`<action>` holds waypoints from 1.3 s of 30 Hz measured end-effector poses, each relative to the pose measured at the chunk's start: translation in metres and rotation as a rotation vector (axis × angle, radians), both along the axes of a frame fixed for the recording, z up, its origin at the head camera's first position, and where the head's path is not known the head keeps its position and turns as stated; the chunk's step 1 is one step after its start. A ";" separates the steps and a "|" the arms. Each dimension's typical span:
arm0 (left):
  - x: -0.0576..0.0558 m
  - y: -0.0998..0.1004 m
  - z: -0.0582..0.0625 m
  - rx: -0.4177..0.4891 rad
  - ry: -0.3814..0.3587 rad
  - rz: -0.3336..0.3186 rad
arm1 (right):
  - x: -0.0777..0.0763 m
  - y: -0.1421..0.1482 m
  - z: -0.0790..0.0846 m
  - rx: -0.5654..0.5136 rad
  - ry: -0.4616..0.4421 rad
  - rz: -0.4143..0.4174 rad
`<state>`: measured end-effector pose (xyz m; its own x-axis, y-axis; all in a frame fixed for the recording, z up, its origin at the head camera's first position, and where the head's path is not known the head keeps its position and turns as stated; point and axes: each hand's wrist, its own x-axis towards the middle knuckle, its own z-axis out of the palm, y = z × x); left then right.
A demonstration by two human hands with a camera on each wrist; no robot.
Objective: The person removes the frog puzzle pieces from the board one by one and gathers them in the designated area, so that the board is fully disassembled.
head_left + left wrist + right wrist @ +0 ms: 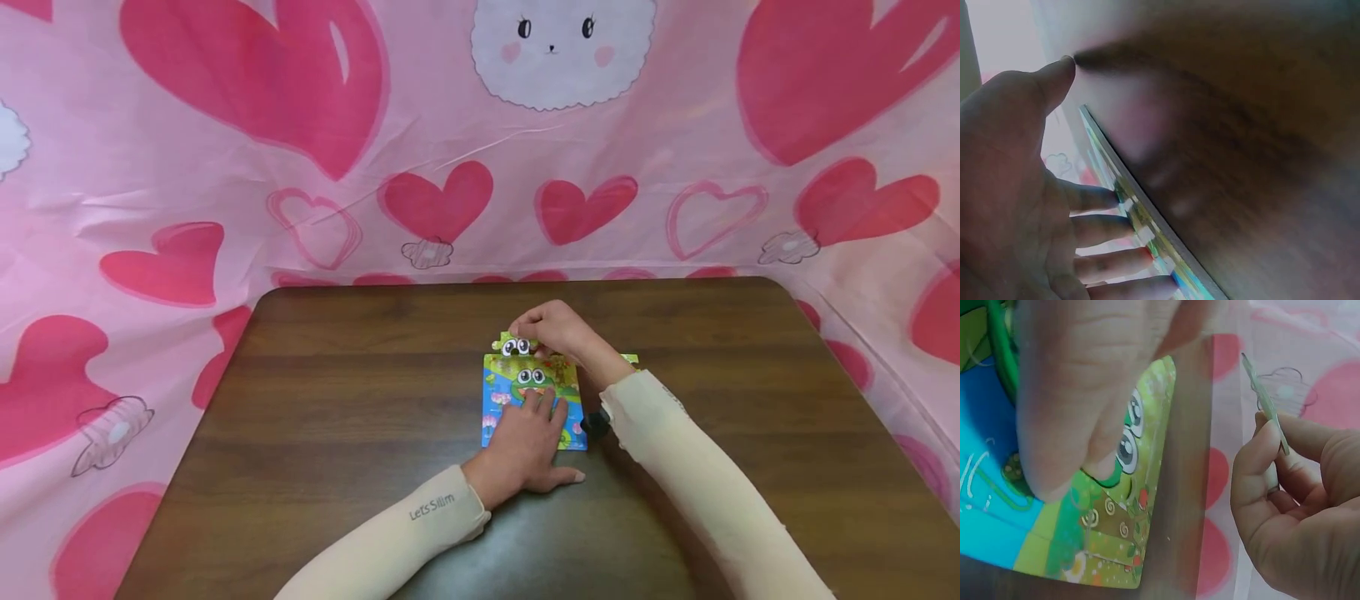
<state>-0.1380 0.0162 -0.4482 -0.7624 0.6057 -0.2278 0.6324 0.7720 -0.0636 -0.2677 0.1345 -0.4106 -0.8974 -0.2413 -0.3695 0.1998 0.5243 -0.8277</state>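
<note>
Right hand [557, 327] pinches an eyed piece [513, 346]; nearside of this grip, straight-fingered left hand [522, 444] rests on frog board [498, 398]; left sleeve [397, 529] reads "Let'sSlim".

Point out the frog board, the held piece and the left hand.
Frog board [533, 379], head view: printed frog's face.
Held piece [515, 346], head view: printed eyes.
Left hand [527, 442], head view: its back.

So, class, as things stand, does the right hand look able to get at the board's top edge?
Probably yes: the right hand is close by that edge, and the left hand covers only a lower part of the board. However, the right hand's grip is on a piece.
</note>
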 end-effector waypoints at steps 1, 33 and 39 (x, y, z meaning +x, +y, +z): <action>0.000 0.001 0.000 -0.002 0.000 -0.001 | 0.000 0.001 0.002 -0.020 -0.016 -0.007; 0.000 0.003 -0.001 -0.007 0.098 -0.002 | 0.004 0.138 0.018 -0.246 -0.110 -0.156; 0.000 0.003 -0.002 -0.015 0.089 -0.002 | 0.014 0.177 0.014 -0.276 -0.127 -0.200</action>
<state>-0.1381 0.0195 -0.4500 -0.7788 0.6045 -0.1678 0.6253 0.7693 -0.1311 -0.2537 0.3116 -0.3969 -0.8878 -0.1723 -0.4267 0.3864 0.2245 -0.8946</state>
